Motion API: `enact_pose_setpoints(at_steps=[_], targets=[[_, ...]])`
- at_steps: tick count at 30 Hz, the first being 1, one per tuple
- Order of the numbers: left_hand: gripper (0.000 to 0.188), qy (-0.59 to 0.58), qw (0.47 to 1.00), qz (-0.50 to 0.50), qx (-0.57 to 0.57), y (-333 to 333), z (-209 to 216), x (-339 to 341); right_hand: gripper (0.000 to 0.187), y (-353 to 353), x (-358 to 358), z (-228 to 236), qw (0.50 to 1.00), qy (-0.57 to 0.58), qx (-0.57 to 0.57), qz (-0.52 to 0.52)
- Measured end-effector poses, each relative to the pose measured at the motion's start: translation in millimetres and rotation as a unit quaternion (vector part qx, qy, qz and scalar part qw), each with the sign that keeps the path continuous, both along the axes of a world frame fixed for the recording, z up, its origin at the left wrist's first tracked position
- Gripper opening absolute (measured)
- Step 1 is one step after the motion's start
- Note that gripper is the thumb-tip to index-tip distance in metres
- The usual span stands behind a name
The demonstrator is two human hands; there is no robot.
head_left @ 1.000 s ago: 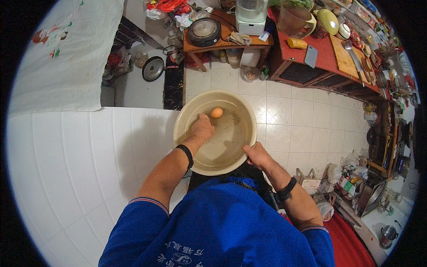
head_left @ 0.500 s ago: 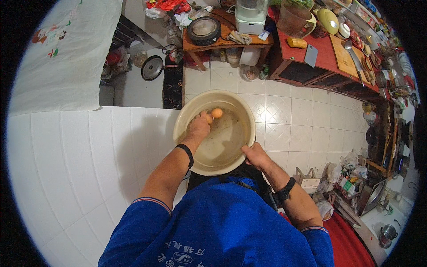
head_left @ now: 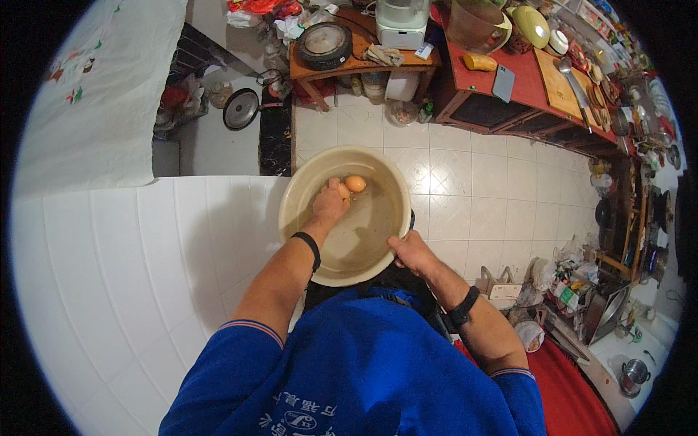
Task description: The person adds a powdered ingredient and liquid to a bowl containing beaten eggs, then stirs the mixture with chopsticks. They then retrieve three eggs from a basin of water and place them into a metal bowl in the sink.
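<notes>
A deep beige basin [head_left: 398, 218] is held in front of my body, with what looks like shallow water in its bottom. My left hand [head_left: 331, 203] reaches down into it, its fingers closed around a brown egg [head_left: 343, 190] that shows only in part. Right beside those fingertips lies another brown egg [head_left: 355, 183], seemingly touching the first. On the near right side, my right hand [head_left: 414, 252] grips the basin's rim, the thumb over the edge and the other fingers mostly hidden.
White panelling [head_left: 109, 254] runs along my left. Ahead stands a low wooden table [head_left: 305, 59] with a round black-rimmed item and a white appliance. A red-topped cabinet [head_left: 523, 80] carries a phone, a cutting board and a ladle. Bags and clutter [head_left: 567, 291] crowd the right side.
The whole view has turned slightly, so the surroundings sit further left. In the basin, my left hand and the eggs have shifted a little to the right. My right hand keeps its grip.
</notes>
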State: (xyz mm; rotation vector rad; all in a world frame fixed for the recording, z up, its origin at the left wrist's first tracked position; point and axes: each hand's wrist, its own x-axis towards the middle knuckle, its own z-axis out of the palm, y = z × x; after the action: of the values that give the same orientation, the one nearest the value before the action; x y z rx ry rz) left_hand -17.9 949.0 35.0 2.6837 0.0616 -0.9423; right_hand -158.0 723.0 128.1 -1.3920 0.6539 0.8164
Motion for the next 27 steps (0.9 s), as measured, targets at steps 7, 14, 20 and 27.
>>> enact_pose_setpoints(at_steps=[7,14,20,27], targets=[[0.077,-0.004,1.0,0.017,0.006,-13.4,-8.7,-16.6,0.034,2.7,1.8,4.1,0.999,-0.019,-0.014,0.026],[0.074,-0.026,0.999,0.041,-0.016,-19.7,-22.5,-29.5,0.034,-0.3,6.0,12.4,0.999,0.022,0.001,0.039],[0.061,-0.077,0.982,0.125,-0.118,-10.6,-20.4,-31.7,0.034,-8.2,10.1,31.0,0.999,0.021,0.001,0.039],[0.06,0.085,0.905,0.314,-0.274,7.5,9.0,8.3,0.035,-8.3,7.5,22.3,1.0,0.004,0.028,-0.003]])
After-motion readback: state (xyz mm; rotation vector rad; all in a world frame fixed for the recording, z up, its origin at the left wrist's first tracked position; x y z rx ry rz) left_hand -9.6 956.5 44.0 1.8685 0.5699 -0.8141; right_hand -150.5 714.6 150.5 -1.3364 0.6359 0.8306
